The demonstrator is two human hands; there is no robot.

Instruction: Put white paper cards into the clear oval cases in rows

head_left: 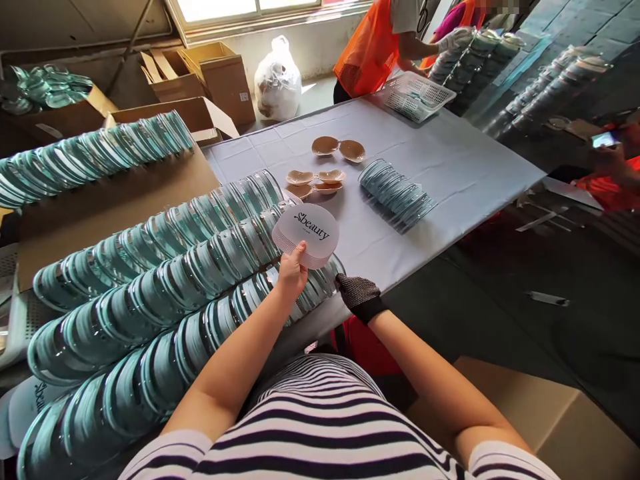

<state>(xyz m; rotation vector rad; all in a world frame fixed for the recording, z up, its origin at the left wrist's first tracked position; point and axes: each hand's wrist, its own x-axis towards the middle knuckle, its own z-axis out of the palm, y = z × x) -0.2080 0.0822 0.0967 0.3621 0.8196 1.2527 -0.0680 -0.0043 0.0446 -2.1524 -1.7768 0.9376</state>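
Note:
My left hand point(291, 272) is bare and pinches a thin stack of white round cards point(306, 235) printed "beauty", held above long rows of clear plastic shells point(165, 280). My right hand point(358, 293) wears a black dotted glove and rests curled at the near end of the nearest shell row, by the table's edge; what its fingers hold, if anything, is hidden. Beige cup pairs point(314, 180) lie on the white table cover point(450, 167), with a further pair point(339, 148) behind them.
A small fanned row of clear shells point(396, 193) lies right of the cups. A white basket point(415, 95) stands at the far end, where a person in an orange vest point(370, 47) works. Open cardboard boxes point(200, 80) and a white bag point(278, 80) stand behind.

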